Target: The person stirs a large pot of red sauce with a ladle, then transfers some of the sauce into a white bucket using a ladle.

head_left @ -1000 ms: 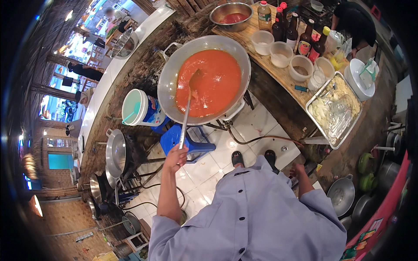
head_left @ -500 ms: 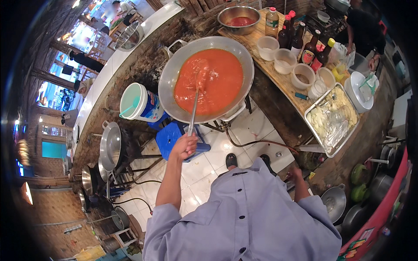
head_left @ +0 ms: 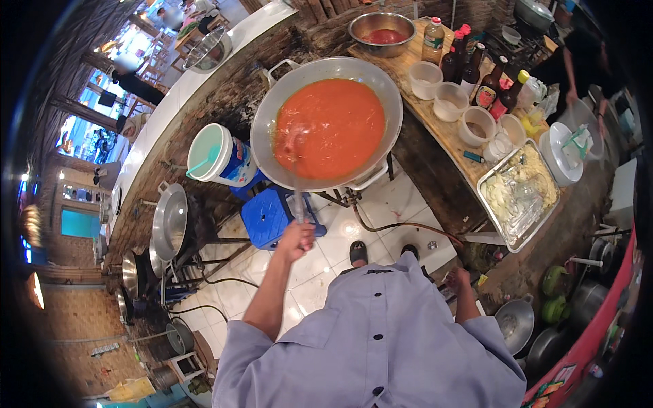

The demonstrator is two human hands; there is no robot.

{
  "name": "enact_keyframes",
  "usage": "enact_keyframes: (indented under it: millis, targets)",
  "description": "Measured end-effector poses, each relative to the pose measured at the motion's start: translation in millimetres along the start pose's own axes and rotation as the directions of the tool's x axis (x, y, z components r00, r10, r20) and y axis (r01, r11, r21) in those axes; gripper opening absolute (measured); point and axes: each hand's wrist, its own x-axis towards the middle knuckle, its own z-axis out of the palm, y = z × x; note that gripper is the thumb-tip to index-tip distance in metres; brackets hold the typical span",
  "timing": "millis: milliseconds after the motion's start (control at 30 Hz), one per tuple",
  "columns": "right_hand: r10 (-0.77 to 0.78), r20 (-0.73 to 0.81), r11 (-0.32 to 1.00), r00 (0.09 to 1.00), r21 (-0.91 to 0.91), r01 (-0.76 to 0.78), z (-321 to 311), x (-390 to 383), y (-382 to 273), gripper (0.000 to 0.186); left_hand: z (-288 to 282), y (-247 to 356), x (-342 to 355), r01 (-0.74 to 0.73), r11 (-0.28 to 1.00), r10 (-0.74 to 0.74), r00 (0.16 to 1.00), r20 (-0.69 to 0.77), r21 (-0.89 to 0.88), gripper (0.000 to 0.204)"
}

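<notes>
My left hand (head_left: 297, 239) is closed around the long handle of a metal ladle (head_left: 296, 200), whose head is blurred in the orange-red sauce (head_left: 333, 119) at the left part of a wide aluminum wok (head_left: 262, 136). My right hand (head_left: 457, 279) hangs low at my right side, fingers loosely curved and apart, with nothing visible in it. The wok stands on a burner frame above the white tiled floor. Below it is a blue plastic stool (head_left: 265, 217); left of it stands a white bucket (head_left: 204, 153) with a teal utensil.
On the wooden table (head_left: 442, 170) are bottles (head_left: 488, 88), plastic tubs (head_left: 449, 102), a steel bowl (head_left: 381, 34) and a food tray (head_left: 517, 197). More woks (head_left: 170, 221) stand left. A co-worker (head_left: 568, 75) handles a plastic container at the upper right. A long counter (head_left: 173, 98) curves behind.
My left hand and the ladle have swept slightly rightward at the handle, while the ladle's head has moved lower in the sauce. The co-worker's arms have shifted around a container.
</notes>
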Motion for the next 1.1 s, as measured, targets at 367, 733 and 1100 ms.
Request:
enact_keyframes:
  millis: [367,733,1100]
  targets:
    - [0.004,0.037,0.991,0.999,-0.133,0.001,18.1,-2.3,-4.8,0.036,-7.7,53.2,-60.9,-0.252,0.931,0.276,0.959,-0.057,0.265,0.019]
    - [0.068,-0.061,0.997,0.996,-0.035,-0.070,16.8,-34.0,-6.5,0.011,27.6,30.2,16.7,0.020,0.999,-0.027,0.974,0.227,0.030,0.018]
    - [0.082,-0.060,0.990,0.995,-0.106,-0.088,4.7,-24.4,9.9,0.022,6.9,80.9,-135.6,-0.192,-0.065,0.512,0.836,0.198,0.979,0.041]
